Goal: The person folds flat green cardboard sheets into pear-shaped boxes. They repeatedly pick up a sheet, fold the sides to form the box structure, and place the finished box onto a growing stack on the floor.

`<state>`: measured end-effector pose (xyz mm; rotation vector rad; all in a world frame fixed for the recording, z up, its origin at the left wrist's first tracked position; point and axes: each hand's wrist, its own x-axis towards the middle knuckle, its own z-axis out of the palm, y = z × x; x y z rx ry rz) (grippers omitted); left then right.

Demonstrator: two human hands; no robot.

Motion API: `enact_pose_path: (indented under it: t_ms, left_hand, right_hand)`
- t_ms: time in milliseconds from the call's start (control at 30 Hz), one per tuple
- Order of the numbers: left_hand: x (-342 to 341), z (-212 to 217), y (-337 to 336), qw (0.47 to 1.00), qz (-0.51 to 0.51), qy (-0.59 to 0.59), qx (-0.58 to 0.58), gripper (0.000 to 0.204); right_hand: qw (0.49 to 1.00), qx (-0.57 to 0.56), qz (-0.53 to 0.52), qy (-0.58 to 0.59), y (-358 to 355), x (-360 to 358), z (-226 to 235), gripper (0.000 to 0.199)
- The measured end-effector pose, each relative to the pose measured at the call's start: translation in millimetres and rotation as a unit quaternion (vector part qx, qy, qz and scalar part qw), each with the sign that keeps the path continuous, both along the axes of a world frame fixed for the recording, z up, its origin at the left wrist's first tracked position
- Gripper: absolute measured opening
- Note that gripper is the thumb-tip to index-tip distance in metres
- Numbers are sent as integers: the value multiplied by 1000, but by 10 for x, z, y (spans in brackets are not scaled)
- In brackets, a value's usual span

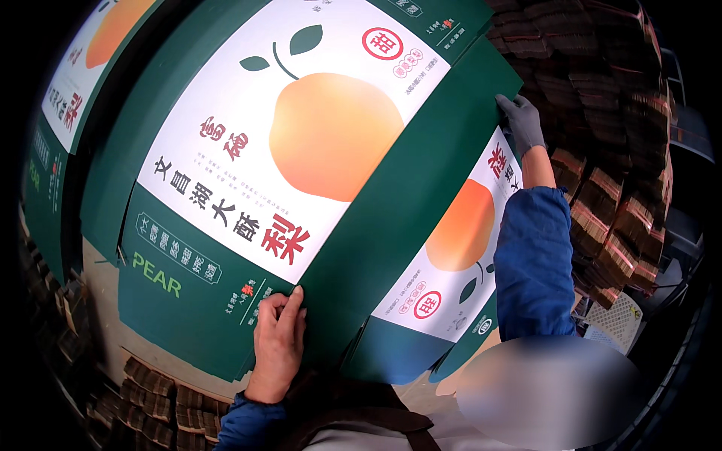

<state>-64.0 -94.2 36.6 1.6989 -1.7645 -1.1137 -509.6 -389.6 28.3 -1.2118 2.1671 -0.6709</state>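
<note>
A large flat cardboard box blank [406, 184] lies before me, green with white panels that carry a yellow-orange pear picture and dark leaves. My left hand [277, 338] is bare and pinches the blank's near edge, thumb and forefinger together by a cut between flaps. My right hand [524, 124] wears a grey glove and grips the blank's far right edge with the arm stretched out. Its fingers underneath are partly hidden. Both forearms are in blue sleeves.
More printed green and white cardboard [64, 98] stands at the far left. Strapped bundles of brown cardboard [602, 203] are piled high on the right, and further bundles [162, 398] sit at the lower left. A white perforated plastic piece [613, 319] lies at the lower right.
</note>
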Motion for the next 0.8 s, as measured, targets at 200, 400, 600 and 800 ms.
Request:
enact_pose_path:
  t_ms: [200,400,600,800]
  left_hand:
    - [5,10,24,1000,0,-6,-1,40]
    - [-27,15,19,1000,7,1,-8,38]
    - [-54,-25,21,999,9,-4,-31,37]
    - [-47,-87,9,1000,-1,-20,-23,38]
  right_hand:
    - [1000,22,3,-2,-37,-51,-75,39]
    - [931,-21,99,351,-37,39,-67,55]
    - [890,-149,178,392,341,1291,-36,69]
    - [810,-126,501,278,701,2116,-90,71]
